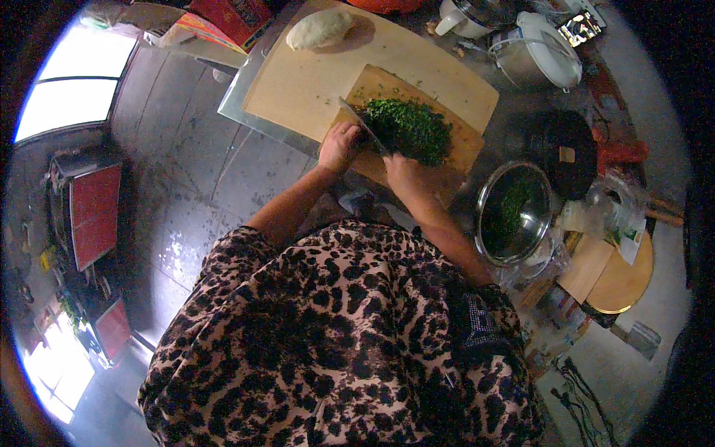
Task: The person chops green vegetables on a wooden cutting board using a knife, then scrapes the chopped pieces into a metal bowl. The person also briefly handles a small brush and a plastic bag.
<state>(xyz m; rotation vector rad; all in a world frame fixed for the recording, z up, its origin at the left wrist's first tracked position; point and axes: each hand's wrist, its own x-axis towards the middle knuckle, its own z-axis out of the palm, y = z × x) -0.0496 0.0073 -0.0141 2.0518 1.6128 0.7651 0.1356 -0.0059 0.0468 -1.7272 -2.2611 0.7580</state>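
Observation:
My right hand (403, 170) grips a kitchen knife (366, 127) by its handle, which is hidden in the fist. The blade points away from me, on the left side of a heap of chopped leafy greens (413, 125). Left of the blade, my left hand (339, 146) is curled over dark greens, mostly hidden under its fingers. The greens lie on a small wooden cutting board (466, 142), with loose bits scattered near its far edge. That board rests at an angle on a larger pale board (290, 84), where a lump of dough (319, 29) sits at the far left.
To my right stands a shiny metal bowl (514, 212) with some greens inside. Beyond it are a black rounded object (564, 153) and a white-lidded pot (539, 53). A round wooden board (625, 279) lies farther right. Red boxes (229, 19) stand at the far left.

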